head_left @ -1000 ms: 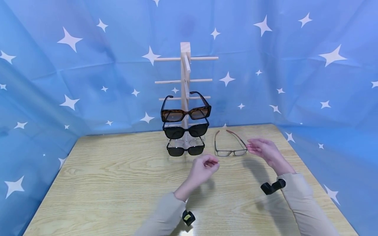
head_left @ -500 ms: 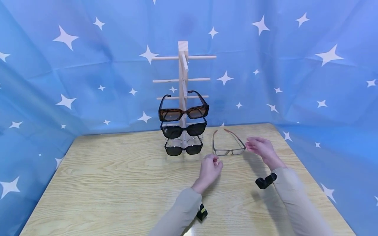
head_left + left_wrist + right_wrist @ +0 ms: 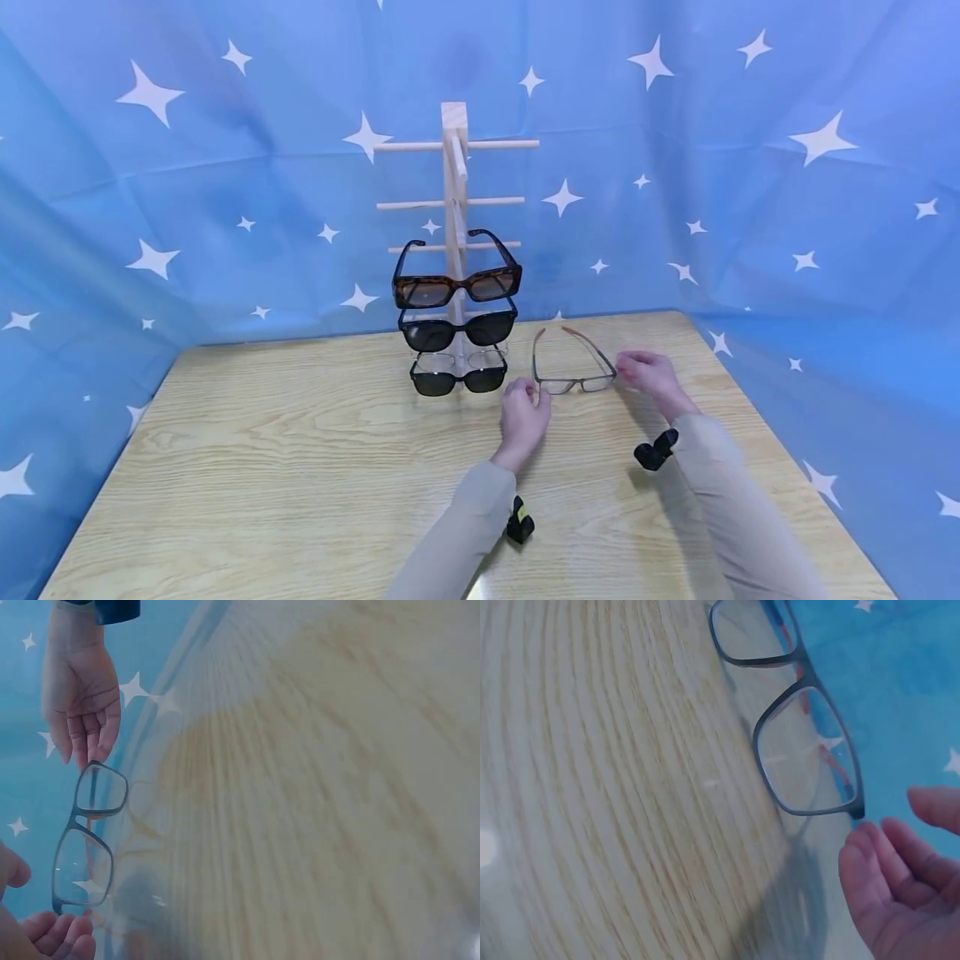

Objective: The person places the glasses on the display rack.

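Dark-framed eyeglasses (image 3: 581, 382) with reddish-brown temple tips are on the table, temples unfolded toward the back. My left hand (image 3: 522, 418) has its fingertips right at the left front corner of the frame. In the left wrist view its thumb (image 3: 13, 868) stands apart from the fingers. At the opposite corner, my right hand (image 3: 649, 379) reaches in from the side. The right wrist view has its fingertips (image 3: 864, 831) right at the hinge end of the eyeglasses (image 3: 808, 673), with the thumb spread away.
A wooden display stand (image 3: 454, 187) with crossbars rises left of the eyeglasses. It bears tortoiseshell sunglasses (image 3: 457, 285), black sunglasses (image 3: 459, 328), thin-rimmed glasses (image 3: 437, 354) and lower dark sunglasses (image 3: 460, 380). A blue star-patterned curtain (image 3: 300, 192) hangs behind the table (image 3: 285, 467).
My left hand has moved forward to the left corner of the eyeglasses. The right hand stays near the right corner. The whole head view has shifted slightly left.
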### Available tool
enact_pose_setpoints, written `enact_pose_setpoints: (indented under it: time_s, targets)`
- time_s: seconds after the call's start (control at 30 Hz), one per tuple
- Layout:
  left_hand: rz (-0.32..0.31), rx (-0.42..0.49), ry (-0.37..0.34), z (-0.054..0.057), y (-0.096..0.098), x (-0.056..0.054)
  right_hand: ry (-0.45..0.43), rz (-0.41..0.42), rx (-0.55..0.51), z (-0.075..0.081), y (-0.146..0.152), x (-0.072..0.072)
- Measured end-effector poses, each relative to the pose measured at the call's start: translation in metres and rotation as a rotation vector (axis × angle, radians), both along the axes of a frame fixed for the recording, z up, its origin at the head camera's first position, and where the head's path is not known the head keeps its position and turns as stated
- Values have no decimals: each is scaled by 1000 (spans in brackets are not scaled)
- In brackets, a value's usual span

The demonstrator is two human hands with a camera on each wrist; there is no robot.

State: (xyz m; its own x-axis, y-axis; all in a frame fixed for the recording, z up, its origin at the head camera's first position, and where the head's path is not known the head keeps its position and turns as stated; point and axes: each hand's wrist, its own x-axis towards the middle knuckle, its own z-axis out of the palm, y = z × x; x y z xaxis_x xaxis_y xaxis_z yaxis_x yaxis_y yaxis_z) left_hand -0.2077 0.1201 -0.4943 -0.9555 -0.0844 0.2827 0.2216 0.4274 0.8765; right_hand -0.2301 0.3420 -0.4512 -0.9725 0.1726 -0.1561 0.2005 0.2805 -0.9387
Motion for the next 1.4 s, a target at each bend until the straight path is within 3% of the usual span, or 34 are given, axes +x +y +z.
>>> enact_pose_setpoints:
  time_s: [0.43, 0.73, 1.03, 1.27, 1.4]
  targets:
    - [-8, 69, -104, -2, 5, -8, -87, -24, -22, -13, -4, -15]
    - [-29, 212, -261, 3, 3, -11, -95, -15, -46, -13, -4, -15]
    - [8, 272, -322, 4, 4, -8, -82, 0, -162, -8, 4, 3]
    - [-83, 415, -370, 5, 5, -2, -63, 25, -214, -2, 15, 26]
    - [-124, 391, -356, 6, 4, 2, -35, 53, -238, 2, 22, 41]
